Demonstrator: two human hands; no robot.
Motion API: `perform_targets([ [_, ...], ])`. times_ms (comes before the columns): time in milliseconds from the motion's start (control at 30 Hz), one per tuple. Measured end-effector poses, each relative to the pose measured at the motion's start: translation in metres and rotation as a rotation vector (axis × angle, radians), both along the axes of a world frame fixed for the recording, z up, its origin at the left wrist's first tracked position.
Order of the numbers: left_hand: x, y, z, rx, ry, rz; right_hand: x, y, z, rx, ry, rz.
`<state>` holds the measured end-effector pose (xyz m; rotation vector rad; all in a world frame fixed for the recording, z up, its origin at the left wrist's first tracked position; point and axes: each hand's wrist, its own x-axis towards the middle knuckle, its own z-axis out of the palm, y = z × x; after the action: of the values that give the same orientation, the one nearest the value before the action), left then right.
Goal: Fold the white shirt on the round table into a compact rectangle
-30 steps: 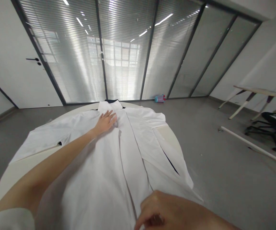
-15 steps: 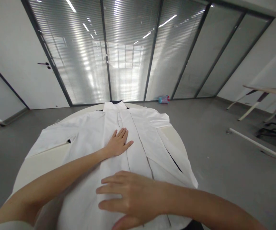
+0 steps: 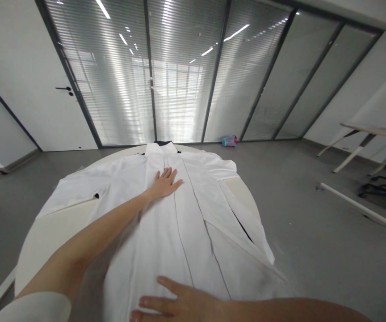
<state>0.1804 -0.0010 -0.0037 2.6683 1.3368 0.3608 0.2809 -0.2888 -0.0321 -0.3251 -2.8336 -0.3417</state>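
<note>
A white shirt (image 3: 159,241) lies spread out on a round, pale table (image 3: 59,232), its collar at the far edge and its sleeves out to both sides. My left hand (image 3: 165,182) rests flat on the shirt's front just below the collar, fingers spread. Near the bottom of the view, my right hand (image 3: 182,304) is over the lower part of the shirt with its fingers apart; the frame edge cuts part of it off. Neither hand grips the cloth. Dark fabric shows inside the collar.
Beyond the table stands a glass partition (image 3: 179,80) with blinds, and a white door (image 3: 62,116) on the left. A blue and pink bin (image 3: 229,141) lies on the floor. At right are a wooden-topped table (image 3: 377,130), a black chair base (image 3: 380,188) and a white bar (image 3: 363,208).
My left hand has slid a little up the shirt toward the collar. My right hand has moved down toward the near edge, partly out of view.
</note>
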Motion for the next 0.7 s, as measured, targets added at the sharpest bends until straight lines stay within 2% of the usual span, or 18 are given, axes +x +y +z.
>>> perform_targets([
  [67, 0.004, 0.010, 0.000, -0.022, 0.003, 0.022, 0.000, -0.003, 0.001, -0.001, -0.014, 0.020],
  [133, 0.006, 0.014, 0.001, -0.029, -0.004, 0.022, 0.001, -0.004, 0.009, -0.016, -0.019, 0.035],
  [233, 0.002, 0.011, 0.007, -0.010, -0.061, -0.015, 0.006, -0.003, 0.035, -0.104, -0.015, 0.082],
  [300, -0.010, 0.000, 0.017, 0.022, -0.140, -0.095, 0.013, 0.000, 0.059, -0.231, 0.004, 0.116],
  [400, -0.045, -0.037, 0.039, 0.048, -0.269, -0.267, 0.036, 0.003, 0.093, -0.453, 0.129, -0.003],
  [500, -0.097, -0.092, 0.058, -0.019, -0.185, -0.446, 0.071, 0.001, 0.111, -0.488, 0.238, -0.277],
  [600, -0.146, -0.145, 0.067, -0.039, -0.012, -0.593, 0.103, -0.008, 0.110, -0.403, 0.221, -0.463],
  [700, -0.171, -0.185, 0.065, 0.002, 0.073, -0.650, 0.116, -0.017, 0.099, -0.341, 0.143, -0.519],
])
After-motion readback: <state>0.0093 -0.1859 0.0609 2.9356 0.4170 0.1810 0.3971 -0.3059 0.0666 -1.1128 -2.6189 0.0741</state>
